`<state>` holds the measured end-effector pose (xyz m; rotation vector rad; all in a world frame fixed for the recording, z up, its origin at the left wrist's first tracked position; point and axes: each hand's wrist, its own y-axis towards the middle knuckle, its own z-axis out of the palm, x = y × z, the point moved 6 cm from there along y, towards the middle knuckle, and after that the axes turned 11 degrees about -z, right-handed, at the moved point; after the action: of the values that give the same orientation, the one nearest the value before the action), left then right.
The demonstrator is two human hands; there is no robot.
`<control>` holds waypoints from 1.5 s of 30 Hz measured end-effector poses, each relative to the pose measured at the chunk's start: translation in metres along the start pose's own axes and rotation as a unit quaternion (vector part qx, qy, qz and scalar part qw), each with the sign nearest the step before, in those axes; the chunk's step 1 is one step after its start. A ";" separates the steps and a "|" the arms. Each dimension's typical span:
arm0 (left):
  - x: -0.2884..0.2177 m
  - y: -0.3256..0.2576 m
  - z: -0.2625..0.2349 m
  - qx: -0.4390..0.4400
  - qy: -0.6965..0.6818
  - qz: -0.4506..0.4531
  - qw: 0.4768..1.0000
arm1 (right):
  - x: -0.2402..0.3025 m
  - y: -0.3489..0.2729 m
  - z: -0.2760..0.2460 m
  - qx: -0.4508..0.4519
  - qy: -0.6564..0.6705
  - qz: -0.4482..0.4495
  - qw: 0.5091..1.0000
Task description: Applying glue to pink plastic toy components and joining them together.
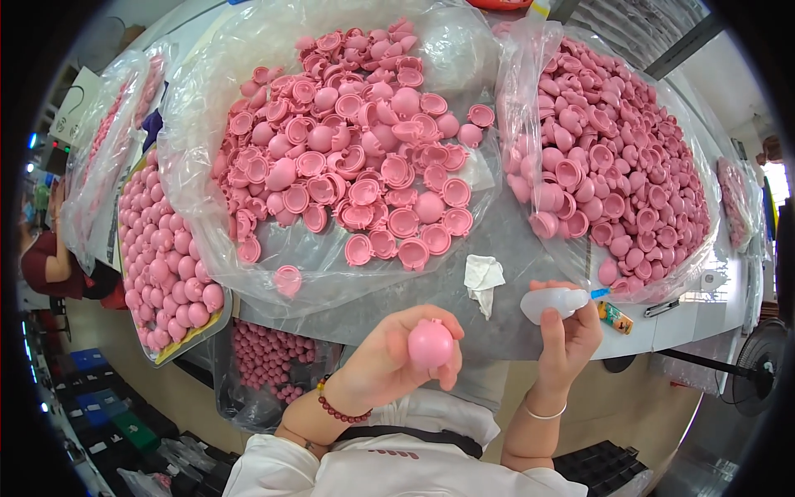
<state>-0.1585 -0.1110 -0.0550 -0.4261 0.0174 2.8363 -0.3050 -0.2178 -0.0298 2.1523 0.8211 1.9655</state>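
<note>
My left hand (396,352) is closed around a round pink plastic ball (431,343), its smooth side facing up. In my right hand (567,331) is a small translucent squeeze bottle (548,304) with a blue tip (599,293), lying sideways between thumb and fingers and pointing right. Both hands are above the near edge of the grey table (397,305), apart from each other. Beyond them a heap of pink half shells (348,157) spreads on a clear plastic bag (195,207). One single shell (287,281) lies closer to me on the plastic.
A second bag of pink half shells (621,157) stands at the right. Pink balls fill a tray (168,358) at the left and a bin (219,389) below the table. A crumpled white tissue (484,282), a small tube (615,318) and a fan (760,364) are nearby.
</note>
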 end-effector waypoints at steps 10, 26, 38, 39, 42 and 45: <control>-0.011 -0.005 0.013 -0.096 0.217 0.088 0.967 | 0.001 -0.002 0.002 0.009 0.023 0.028 0.999; -0.026 -0.012 0.040 -0.052 0.519 0.258 0.813 | -0.001 -0.002 0.004 0.055 -0.016 0.019 0.998; -0.025 -0.012 0.035 -0.047 0.484 0.251 0.837 | -0.001 -0.002 0.005 0.060 -0.030 0.020 0.998; -0.023 -0.012 0.032 -0.064 0.443 0.256 0.857 | -0.001 -0.002 0.005 0.061 -0.029 0.020 0.997; -0.021 -0.012 0.031 -0.091 0.392 0.264 0.876 | 0.000 -0.001 0.005 0.062 -0.025 0.016 0.998; -0.027 -0.012 0.033 -0.079 0.469 0.263 0.840 | 0.000 -0.001 0.004 0.061 -0.029 0.011 0.998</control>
<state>-0.1401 -0.1049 -0.0155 -2.0727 0.1044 2.7663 -0.3017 -0.2157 -0.0314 2.2848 0.9347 1.8993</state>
